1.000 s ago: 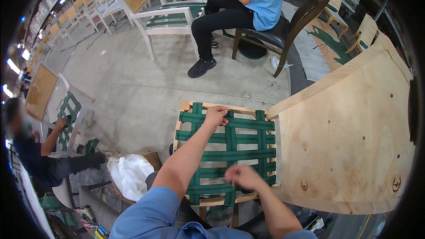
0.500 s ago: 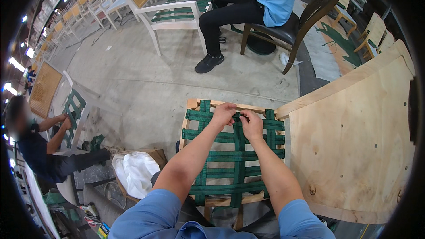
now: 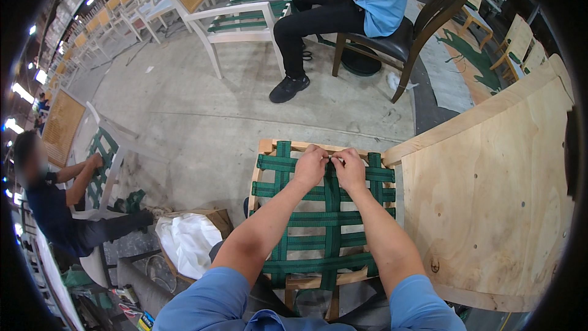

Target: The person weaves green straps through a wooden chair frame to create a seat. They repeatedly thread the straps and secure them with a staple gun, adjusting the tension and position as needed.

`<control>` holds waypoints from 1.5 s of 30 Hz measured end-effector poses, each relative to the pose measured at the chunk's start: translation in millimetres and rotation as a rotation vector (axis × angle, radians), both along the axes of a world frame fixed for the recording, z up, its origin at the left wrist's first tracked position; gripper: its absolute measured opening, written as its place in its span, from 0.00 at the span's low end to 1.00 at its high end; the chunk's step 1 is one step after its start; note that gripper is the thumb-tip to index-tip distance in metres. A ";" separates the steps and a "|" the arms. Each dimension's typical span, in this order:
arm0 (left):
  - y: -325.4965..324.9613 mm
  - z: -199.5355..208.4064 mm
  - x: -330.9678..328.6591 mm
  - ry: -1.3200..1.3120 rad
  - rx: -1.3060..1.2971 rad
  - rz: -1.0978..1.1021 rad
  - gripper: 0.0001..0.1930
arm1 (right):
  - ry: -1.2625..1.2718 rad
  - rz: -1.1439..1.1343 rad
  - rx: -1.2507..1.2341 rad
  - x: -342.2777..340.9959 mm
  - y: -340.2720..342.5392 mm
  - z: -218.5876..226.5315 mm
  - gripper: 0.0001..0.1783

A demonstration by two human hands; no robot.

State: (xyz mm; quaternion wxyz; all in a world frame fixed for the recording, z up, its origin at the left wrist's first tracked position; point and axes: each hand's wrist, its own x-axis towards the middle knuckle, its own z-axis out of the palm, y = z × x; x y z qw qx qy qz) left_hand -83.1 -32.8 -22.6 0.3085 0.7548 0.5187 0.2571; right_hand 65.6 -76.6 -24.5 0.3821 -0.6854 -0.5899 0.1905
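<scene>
Head: hands (image 3: 311, 167) (image 3: 350, 170) at webbing (image 3: 331, 217); white material (image 3: 185, 240) in box (image 3: 220, 219).

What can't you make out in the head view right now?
Head view: what, if anything, the left hand and right hand pinch at the middle green strap; fingers hide it.
Head view: the head of the seated person in light blue; the top edge cuts it off.
Head view: the inside of the brown box; white sheeting covers it.
</scene>
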 end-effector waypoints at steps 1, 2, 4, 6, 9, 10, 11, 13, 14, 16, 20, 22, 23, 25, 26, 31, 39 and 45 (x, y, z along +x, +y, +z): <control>1.6 1.3 1.3 0.015 0.012 0.002 0.08 | -0.033 0.010 0.012 1.6 4.1 -0.3 0.07; 2.0 3.4 3.5 0.041 0.018 0.039 0.08 | -0.031 0.010 -0.015 2.1 8.3 -0.4 0.06; 1.5 7.5 7.3 0.094 0.032 0.118 0.08 | -0.025 0.014 -0.067 1.7 17.9 -0.7 0.06; -2.4 5.2 5.5 0.114 0.086 0.154 0.09 | -0.051 -0.025 -0.107 0.3 27.1 -3.8 0.05; -24.2 -3.4 1.7 0.137 0.215 0.071 0.13 | -0.075 -0.091 -0.132 -0.8 33.4 -11.2 0.05; -30.9 -7.0 1.6 0.143 0.267 0.020 0.15 | -0.081 -0.114 -0.134 -1.1 35.1 -13.5 0.05; -35.8 -9.1 1.6 0.185 0.290 0.003 0.17 | -0.075 -0.126 -0.129 -3.6 36.3 -14.6 0.05; -42.1 -13.1 2.8 0.266 0.334 -0.039 0.22 | -0.064 -0.154 -0.120 -6.1 39.2 -16.1 0.04; -41.3 -14.1 2.7 0.345 0.263 -0.080 0.27 | -0.060 -0.157 -0.124 -6.7 40.2 -15.9 0.04; -40.2 -16.0 3.5 0.376 0.262 -0.072 0.28 | -0.053 -0.164 -0.131 -8.3 41.6 -15.7 0.05; -37.1 -17.1 5.8 0.447 0.268 -0.077 0.29 | -0.031 -0.191 -0.199 -3.7 48.0 -14.6 0.07; -36.4 -18.1 4.7 0.458 0.258 -0.070 0.29 | -0.026 -0.185 -0.234 -3.1 50.3 -14.2 0.07; -36.2 -17.7 5.8 0.459 0.256 -0.071 0.29 | -0.022 -0.185 -0.240 -0.8 51.3 -15.5 0.07; -36.0 -16.9 7.6 0.461 0.250 -0.076 0.29 | -0.012 -0.182 -0.253 3.3 54.2 -18.2 0.07; -36.0 -17.1 6.8 0.467 0.245 -0.075 0.29 | -0.013 -0.175 -0.266 3.7 55.6 -18.7 0.07; -36.6 -18.1 3.9 0.490 0.262 -0.071 0.30 | -0.039 -0.157 -0.328 2.9 60.8 -20.7 0.06; -36.1 -18.2 11.1 0.483 0.279 -0.064 0.30 | 0.129 -0.242 0.095 3.7 9.0 -14.9 0.06; -38.3 -21.6 7.6 0.478 0.295 -0.053 0.30 | 0.312 -0.260 0.061 -31.7 -169.7 -7.9 0.05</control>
